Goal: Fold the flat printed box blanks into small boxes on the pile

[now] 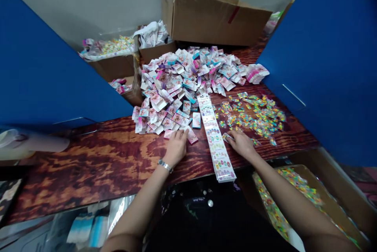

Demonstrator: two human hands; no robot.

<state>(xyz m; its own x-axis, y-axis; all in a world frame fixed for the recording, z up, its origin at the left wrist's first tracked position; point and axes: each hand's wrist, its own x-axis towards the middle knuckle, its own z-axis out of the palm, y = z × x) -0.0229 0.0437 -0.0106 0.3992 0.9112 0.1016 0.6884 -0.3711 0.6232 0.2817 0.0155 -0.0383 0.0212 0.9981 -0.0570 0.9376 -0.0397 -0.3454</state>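
Observation:
My left hand, with a metal bracelet at the wrist, is at the front edge of a heap of small printed cartons. Its fingers are closed on a small pink-and-white carton, partly hidden by the fingertips. My right hand pinches a small flat printed piece beside the sticker strips; whether it is a packet or a sticker I cannot tell. Between my hands lies a long stack of sticker strips. Small clear packets with colourful contents are spread to the right.
A large cardboard box stands behind the heap. Smaller open boxes hold packets and cartons at the left. Blue panels flank the wooden-patterned table. Below its right edge, a box of packets is near my right forearm.

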